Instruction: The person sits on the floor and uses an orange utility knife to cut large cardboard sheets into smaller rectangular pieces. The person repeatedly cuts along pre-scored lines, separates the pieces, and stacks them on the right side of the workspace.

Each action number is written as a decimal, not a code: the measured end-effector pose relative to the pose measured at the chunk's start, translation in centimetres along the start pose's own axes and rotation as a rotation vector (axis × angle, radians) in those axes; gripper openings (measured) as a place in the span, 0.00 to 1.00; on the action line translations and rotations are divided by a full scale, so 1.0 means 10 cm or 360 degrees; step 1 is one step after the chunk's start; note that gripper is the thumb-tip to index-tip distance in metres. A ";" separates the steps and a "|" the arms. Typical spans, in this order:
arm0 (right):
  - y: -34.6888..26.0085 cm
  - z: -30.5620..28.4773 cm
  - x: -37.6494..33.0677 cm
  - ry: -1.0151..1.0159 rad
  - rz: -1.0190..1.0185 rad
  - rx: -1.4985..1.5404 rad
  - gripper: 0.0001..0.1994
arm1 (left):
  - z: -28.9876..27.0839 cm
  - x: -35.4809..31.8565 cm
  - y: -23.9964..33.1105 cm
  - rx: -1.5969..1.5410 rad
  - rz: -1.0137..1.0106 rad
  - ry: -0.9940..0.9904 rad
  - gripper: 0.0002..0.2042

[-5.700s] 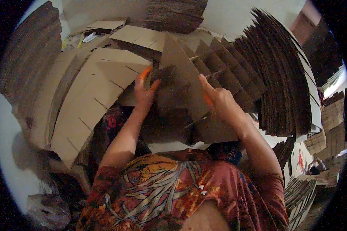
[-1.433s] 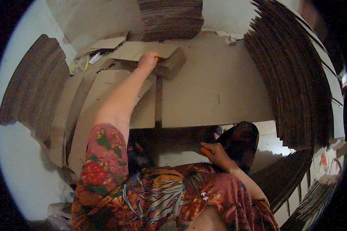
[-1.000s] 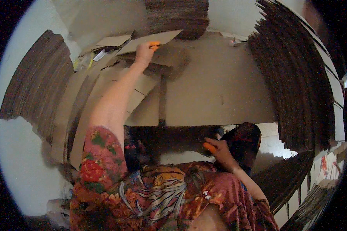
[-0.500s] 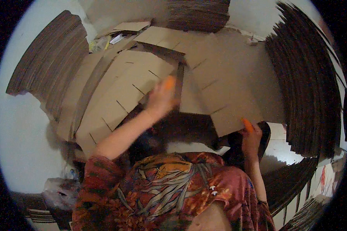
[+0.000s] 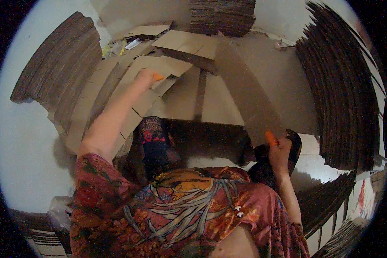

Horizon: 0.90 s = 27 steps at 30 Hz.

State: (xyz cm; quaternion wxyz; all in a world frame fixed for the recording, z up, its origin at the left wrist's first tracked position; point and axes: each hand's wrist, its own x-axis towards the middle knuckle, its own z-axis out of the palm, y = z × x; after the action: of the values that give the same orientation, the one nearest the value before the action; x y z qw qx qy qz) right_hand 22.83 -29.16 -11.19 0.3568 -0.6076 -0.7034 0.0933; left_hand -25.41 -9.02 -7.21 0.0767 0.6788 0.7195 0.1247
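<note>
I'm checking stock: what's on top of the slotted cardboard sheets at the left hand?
The left hand and forearm are over the slotted cardboard sheets, orange-tipped fingers near an edge. They hide part of the top face, so any slots there cannot be seen.

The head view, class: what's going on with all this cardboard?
A person is handling cardboard. The left hand is at a pile of slotted cardboard sheets; whether it grips one is hard to tell. The right hand holds the near end of a long cardboard piece. More cardboard stacks stand on both sides and behind.
</note>
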 end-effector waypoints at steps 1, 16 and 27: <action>-0.01 -0.01 -0.02 0.0043 -0.0074 -0.0180 0.10 | -0.04 0.01 -0.05 -0.0070 -0.0031 -0.0013 0.15; -0.33 -0.15 0.33 0.0049 -0.0060 0.0421 0.10 | 0.05 -1.23 2.31 -0.0739 0.1284 -0.0755 0.14; -0.31 -0.10 0.25 -0.0113 -0.0105 0.0334 0.12 | 0.74 -0.56 1.04 0.0177 0.0441 0.0067 0.24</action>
State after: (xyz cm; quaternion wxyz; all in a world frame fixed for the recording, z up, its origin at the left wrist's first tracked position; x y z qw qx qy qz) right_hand 20.96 -27.87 -7.74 0.3963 -0.5398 -0.7215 0.1762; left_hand -13.00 -13.57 -11.64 0.0059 0.7720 0.6263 0.1082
